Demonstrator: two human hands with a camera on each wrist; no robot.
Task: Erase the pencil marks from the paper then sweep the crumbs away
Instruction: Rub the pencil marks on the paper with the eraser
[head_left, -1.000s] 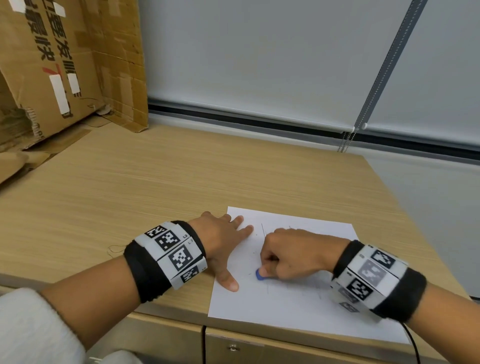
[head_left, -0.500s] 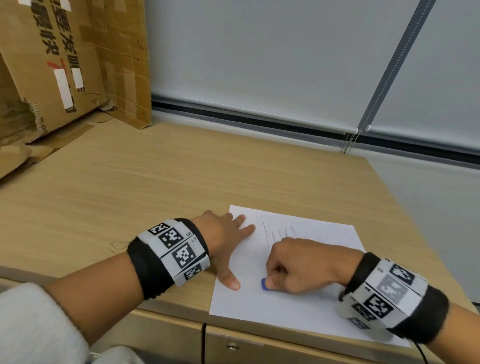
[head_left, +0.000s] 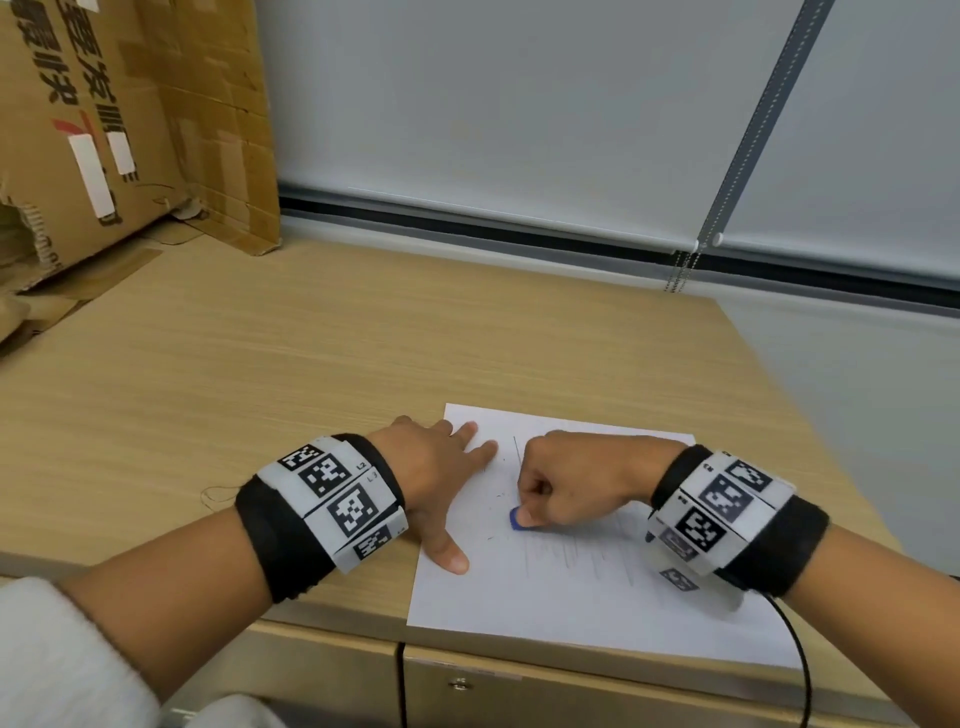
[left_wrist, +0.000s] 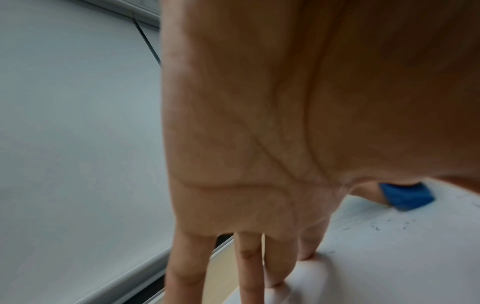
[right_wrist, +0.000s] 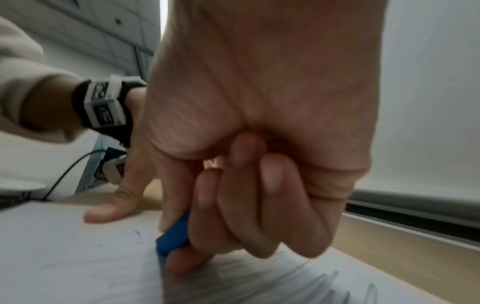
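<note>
A white sheet of paper (head_left: 545, 613) lies at the front right of the wooden desk, with grey pencil scribbles (head_left: 576, 558) and dark eraser crumbs (head_left: 500, 493) on it. My right hand (head_left: 566, 488) pinches a small blue eraser (head_left: 517, 519) (right_wrist: 172, 236) (left_wrist: 406, 196) and presses it on the paper. My left hand (head_left: 441, 483) lies flat with straight fingers on the sheet's left edge, thumb (head_left: 449, 556) spread toward me. In the right wrist view the scribbles (right_wrist: 324, 288) run under and past the fist.
A torn cardboard box (head_left: 119, 119) stands at the back left of the desk (head_left: 260, 374). A roller blind with a bead chain (head_left: 680, 270) hangs behind. The desk's right edge runs close to the paper. A black cable (head_left: 800, 660) trails from my right wrist.
My right hand has moved the eraser back and forth over the paper, toward me and then away again. The left hand has stayed pressed on the sheet.
</note>
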